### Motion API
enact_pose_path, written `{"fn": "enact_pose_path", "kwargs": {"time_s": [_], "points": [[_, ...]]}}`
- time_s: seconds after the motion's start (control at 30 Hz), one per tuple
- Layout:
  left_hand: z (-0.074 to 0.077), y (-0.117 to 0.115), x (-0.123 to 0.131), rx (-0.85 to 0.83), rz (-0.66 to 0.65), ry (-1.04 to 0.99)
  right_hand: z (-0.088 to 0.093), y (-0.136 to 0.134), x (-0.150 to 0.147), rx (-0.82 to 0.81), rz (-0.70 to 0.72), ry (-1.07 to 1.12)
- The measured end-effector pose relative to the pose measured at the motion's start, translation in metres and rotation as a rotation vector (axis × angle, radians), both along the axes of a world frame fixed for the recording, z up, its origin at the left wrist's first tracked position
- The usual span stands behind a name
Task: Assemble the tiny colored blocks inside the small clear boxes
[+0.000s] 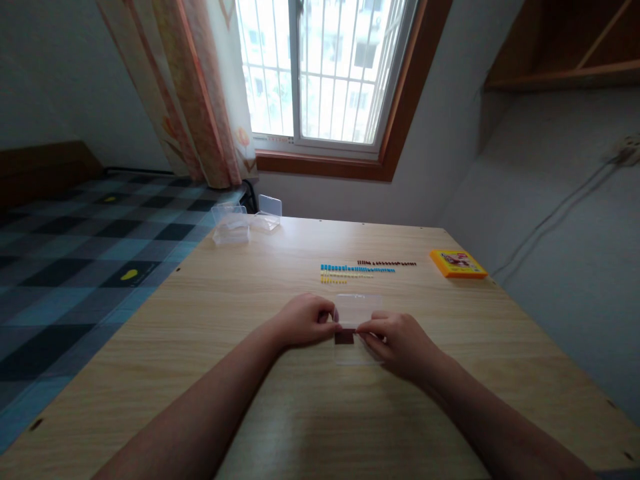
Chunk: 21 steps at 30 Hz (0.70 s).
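Observation:
A clear plastic box (369, 352) lies on the table before me, its transparent lid (357, 308) opened away from me. Inside, toward the left, is a flat dark brown block of pieces (344, 338). My left hand (307, 320) is closed at the box's left edge, with the thumb tip reaching the brown block. My right hand (397, 340) is over the box's right side, thumb and forefinger pinched at a small dark brown piece (349, 330) along the block's far edge. The fingertips hide part of that piece.
Beyond the box lie rows of small brown pieces (387, 263), blue pieces (357, 269), cream pieces (345, 275) and yellow pieces (333, 281). A yellow box (457, 264) sits at the right edge. Clear open boxes (233, 230) stand at the far left of the wooden table (200, 313).

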<state>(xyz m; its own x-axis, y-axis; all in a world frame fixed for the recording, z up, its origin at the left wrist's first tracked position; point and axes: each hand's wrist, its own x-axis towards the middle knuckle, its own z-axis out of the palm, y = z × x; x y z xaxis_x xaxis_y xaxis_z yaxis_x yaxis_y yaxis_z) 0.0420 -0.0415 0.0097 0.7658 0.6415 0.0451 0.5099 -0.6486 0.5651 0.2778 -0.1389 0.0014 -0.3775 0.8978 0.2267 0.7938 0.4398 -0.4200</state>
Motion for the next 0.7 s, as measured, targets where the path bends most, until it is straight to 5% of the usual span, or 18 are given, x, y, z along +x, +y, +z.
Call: {"fn": "enact_pose_path", "kwargs": {"time_s": [0.37,0.57,0.7], "points": [[0.005,-0.003,0.001,-0.013,-0.001,-0.014,0.007,0.004,0.013,0.418,-0.069,0.259],[0.008,-0.004,0.001,-0.022,-0.007,-0.016,0.009,0.003,0.017,0.492,-0.021,0.289],[0.005,-0.001,-0.002,-0.068,-0.001,-0.060,0.007,0.003,0.021,0.569,-0.168,0.341]]}}
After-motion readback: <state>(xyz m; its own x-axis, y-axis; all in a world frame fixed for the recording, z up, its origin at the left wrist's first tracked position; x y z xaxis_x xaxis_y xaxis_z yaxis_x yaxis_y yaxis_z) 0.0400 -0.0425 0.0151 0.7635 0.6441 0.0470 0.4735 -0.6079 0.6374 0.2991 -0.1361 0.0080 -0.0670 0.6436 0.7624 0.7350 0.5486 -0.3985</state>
